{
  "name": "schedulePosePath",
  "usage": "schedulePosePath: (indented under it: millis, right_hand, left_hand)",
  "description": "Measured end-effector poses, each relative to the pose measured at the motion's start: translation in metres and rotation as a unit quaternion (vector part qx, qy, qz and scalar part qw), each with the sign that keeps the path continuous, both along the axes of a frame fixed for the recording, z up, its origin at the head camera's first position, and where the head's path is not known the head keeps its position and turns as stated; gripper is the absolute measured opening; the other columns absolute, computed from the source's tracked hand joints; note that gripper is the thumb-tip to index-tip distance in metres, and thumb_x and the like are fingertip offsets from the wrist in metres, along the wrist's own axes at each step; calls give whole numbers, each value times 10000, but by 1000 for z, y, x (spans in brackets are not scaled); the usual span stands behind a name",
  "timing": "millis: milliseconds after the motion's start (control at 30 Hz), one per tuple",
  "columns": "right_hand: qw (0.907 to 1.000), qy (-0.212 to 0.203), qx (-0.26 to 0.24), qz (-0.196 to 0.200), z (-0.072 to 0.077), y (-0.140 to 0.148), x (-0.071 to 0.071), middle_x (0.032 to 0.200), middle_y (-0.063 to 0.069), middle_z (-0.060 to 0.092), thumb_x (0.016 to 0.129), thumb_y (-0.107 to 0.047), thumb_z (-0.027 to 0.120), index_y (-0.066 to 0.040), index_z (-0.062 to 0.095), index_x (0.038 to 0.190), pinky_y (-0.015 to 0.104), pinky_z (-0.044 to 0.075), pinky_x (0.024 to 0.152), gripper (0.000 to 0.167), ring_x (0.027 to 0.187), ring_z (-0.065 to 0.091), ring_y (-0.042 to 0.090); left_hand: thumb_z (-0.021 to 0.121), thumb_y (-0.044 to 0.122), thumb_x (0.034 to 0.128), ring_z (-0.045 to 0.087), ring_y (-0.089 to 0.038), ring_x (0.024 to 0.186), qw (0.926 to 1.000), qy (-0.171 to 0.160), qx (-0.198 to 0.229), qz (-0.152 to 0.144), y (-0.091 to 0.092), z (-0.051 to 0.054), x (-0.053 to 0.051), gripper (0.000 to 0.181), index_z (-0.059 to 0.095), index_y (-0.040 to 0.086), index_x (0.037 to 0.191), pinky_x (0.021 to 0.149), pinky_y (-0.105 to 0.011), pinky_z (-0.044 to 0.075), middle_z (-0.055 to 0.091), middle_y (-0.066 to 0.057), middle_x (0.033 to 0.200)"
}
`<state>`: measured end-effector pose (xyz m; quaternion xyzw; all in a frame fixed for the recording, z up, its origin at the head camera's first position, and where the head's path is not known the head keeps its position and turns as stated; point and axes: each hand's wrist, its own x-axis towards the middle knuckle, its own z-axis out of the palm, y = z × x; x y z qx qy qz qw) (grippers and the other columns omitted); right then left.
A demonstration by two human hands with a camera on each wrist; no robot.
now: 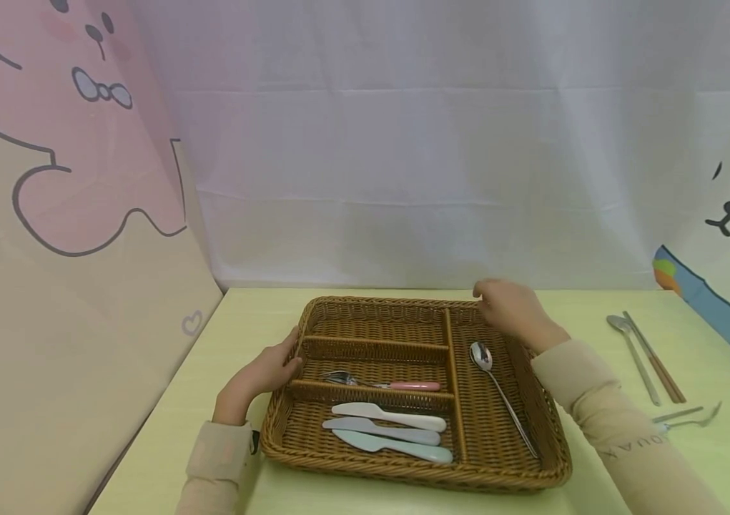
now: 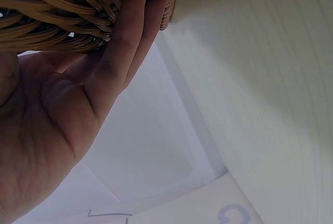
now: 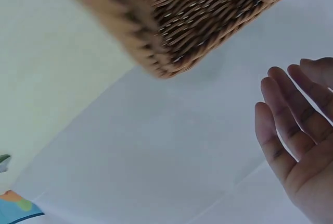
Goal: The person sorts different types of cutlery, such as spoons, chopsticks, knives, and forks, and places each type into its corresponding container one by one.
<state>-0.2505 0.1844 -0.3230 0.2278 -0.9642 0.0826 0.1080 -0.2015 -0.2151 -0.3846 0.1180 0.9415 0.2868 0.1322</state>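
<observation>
A brown wicker cutlery tray (image 1: 352, 468) with dividers lies on the table. My left hand (image 1: 268, 368) grips its left rim, thumb over the edge and fingers (image 2: 127, 31) along the outer wall. Past the tray's far right corner hovers my right hand (image 1: 511, 309), fingers loosely bent and holding nothing; the right wrist view shows this hand (image 3: 304, 130) apart from the tray. A white knife (image 1: 390, 416), a grey knife (image 1: 380, 430) and a mint knife (image 1: 393, 446) lie in the front left compartment. Behind them is a pink-handled utensil (image 1: 415, 386) beside metal fork tines. The right compartment holds a metal spoon (image 1: 500, 393).
On the table right of the tray lie another spoon (image 1: 636, 357), chopsticks (image 1: 657, 361) with brown ends, and a fork (image 1: 693, 420) partly behind my right sleeve. A white cloth (image 1: 403, 179) hangs behind the table, with printed panels at both sides.
</observation>
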Motion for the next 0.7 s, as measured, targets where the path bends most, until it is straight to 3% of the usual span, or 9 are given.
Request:
schedulePosePath:
  millis: [333,700]
  right_hand:
    - [9976,-322,-122,-594,-14,55,5,998,224,626,856,-50,531,40,613,1037,466,489,619,219,859,609,364]
    - [9939,-660,-231,-854,-37,111,4,969,306,588,840,-28,527,122,582,1029,477,474,634,248,849,577,432]
  left_hand:
    - [417,142,969,257,-106,391,10000,29,-9,-12,0,-1,0,662,3,17,1470,483,-281,337,381,8,518]
    - [414,141,971,259,-106,393,10000,13,26,28,0,0,0,660,0,22,1471,480,-283,342,377,8,514]
